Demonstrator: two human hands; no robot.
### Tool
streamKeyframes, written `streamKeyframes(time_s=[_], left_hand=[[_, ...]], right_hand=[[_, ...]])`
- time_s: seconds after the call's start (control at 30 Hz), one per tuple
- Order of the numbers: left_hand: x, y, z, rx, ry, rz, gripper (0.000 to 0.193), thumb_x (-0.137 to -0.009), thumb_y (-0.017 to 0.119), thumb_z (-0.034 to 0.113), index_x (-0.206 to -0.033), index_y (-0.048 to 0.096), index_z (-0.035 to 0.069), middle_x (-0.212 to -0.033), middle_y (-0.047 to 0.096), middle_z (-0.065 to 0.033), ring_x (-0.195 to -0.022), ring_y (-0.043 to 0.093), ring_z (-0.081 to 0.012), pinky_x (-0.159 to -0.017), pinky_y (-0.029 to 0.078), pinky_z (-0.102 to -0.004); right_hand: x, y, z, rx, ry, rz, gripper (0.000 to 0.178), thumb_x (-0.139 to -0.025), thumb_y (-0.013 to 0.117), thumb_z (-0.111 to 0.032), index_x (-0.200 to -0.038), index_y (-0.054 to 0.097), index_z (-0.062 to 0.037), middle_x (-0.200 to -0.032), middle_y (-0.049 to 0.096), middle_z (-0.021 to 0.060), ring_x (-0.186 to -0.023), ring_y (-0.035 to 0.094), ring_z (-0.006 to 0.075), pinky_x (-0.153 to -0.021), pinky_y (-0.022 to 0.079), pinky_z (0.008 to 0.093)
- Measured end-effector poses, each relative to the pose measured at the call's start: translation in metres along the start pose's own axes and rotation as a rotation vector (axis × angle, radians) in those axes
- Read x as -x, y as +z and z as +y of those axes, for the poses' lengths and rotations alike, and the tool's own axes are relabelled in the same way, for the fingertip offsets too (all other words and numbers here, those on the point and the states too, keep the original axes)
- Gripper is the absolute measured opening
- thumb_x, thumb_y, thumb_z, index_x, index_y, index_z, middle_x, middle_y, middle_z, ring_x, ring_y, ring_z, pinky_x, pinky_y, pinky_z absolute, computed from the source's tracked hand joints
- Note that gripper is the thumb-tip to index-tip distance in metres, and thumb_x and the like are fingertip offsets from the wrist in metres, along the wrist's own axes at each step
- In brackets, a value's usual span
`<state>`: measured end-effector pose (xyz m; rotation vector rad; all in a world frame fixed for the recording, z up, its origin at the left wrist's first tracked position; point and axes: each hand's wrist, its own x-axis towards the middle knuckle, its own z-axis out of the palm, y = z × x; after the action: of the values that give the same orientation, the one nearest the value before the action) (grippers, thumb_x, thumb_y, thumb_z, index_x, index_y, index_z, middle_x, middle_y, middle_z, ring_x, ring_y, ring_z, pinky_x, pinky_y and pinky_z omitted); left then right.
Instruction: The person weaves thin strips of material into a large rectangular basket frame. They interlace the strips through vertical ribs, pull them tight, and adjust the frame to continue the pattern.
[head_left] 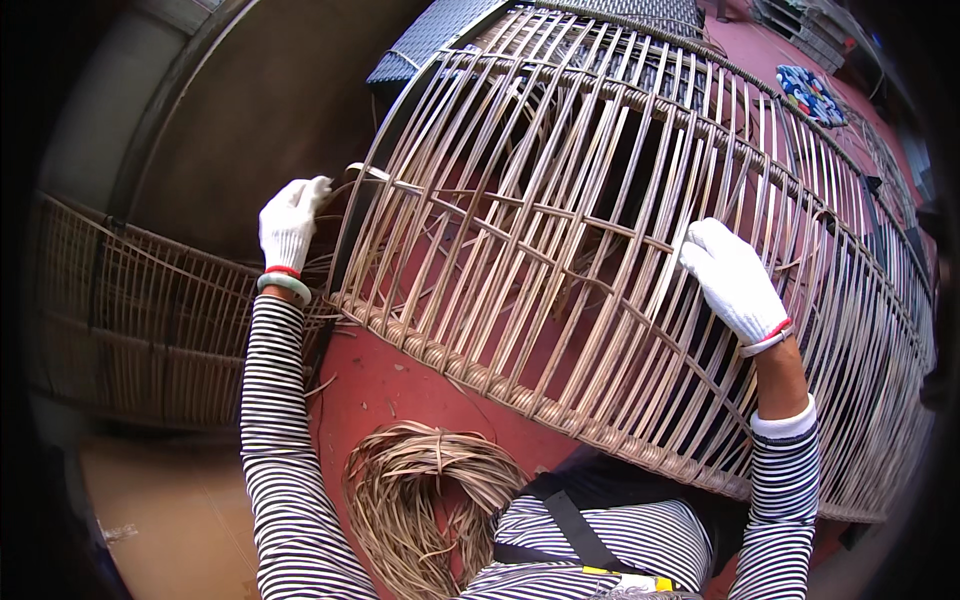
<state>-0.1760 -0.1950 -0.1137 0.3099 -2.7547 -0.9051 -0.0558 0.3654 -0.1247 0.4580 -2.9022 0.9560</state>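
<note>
A large curved panel of brown wicker strands [560, 260] woven on a dark frame lies across my lap and in front of me. At its right side my right hand [730, 275], in a white knit glove, is closed on a wicker strand [600, 226] that runs crosswise over the long upright strands. Just off the panel's left edge, my left hand [290, 220], also gloved, is raised with its fingers curled together. What sits in those fingers, if anything, is too small to make out. A pale strand end [368, 172] loops at the panel's left edge.
On the red floor [375, 375] a coil of brown wicker strands [430, 450] lies by my lap. Another woven panel [150, 320] leans at the left, above flat cardboard [180, 510]. Grey woven pieces [430, 45] stand behind, and a patterned cloth [810, 95] lies far right.
</note>
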Motion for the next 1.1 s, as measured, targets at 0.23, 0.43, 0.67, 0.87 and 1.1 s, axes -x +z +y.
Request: streamKeyframes(time_s=[0.23,0.43,0.67,0.87,1.1], left_hand=[[-0.004,0.018,0.021,0.068,0.085,-0.278,0.04,-0.109,0.064,0.043,-0.129,0.079,0.011,-0.089,0.072,0.0007,-0.062,0.049,-0.0061,-0.058,0.04,-0.0251],[-0.053,0.015,0.013,0.419,0.127,-0.435,0.04,-0.105,0.06,0.005,-0.144,0.067,0.004,-0.137,0.07,-0.0067,-0.085,0.058,-0.0106,-0.072,0.05,-0.0227],[-0.077,0.019,0.025,1.213,0.054,-0.69,0.044,-0.113,0.053,0.006,-0.155,0.048,-0.005,-0.154,0.063,-0.014,-0.085,0.061,-0.005,-0.075,0.054,-0.0138],[-0.062,0.027,0.051,0.444,0.348,-0.494,0.056,-0.113,0.059,0.016,-0.163,0.041,-0.004,-0.137,0.067,-0.0133,-0.077,0.057,-0.005,-0.067,0.05,-0.0155],[-0.055,0.012,0.046,1.012,0.017,-0.692,0.066,-0.11,0.063,0.012,-0.166,0.034,-0.004,-0.109,0.063,-0.0056,-0.083,0.063,-0.0092,-0.075,0.055,-0.0216]], right_hand=[[0.008,0.013,-0.007,0.063,0.089,0.13,0.023,-0.106,0.062,-0.02,-0.113,0.068,0.0008,-0.107,0.068,0.0187,-0.102,0.07,0.0362,-0.094,0.055,0.0409],[0.008,0.02,-0.013,0.082,0.044,0.253,0.019,-0.104,0.065,-0.019,-0.106,0.072,-0.0011,-0.101,0.07,0.0175,-0.094,0.071,0.0363,-0.087,0.058,0.0438],[0.006,0.021,-0.018,0.079,0.024,0.281,0.016,-0.103,0.065,-0.016,-0.099,0.069,-0.0014,-0.093,0.066,0.0171,-0.086,0.068,0.0371,-0.079,0.056,0.0452],[0.008,0.017,-0.018,0.059,-0.003,0.249,0.015,-0.103,0.065,-0.016,-0.102,0.068,-0.0011,-0.095,0.066,0.0166,-0.09,0.069,0.0359,-0.082,0.056,0.0435],[0.01,0.016,-0.015,-0.041,0.096,0.212,0.014,-0.104,0.064,-0.015,-0.104,0.068,-0.0024,-0.098,0.066,0.016,-0.092,0.069,0.0355,-0.084,0.056,0.0418]])
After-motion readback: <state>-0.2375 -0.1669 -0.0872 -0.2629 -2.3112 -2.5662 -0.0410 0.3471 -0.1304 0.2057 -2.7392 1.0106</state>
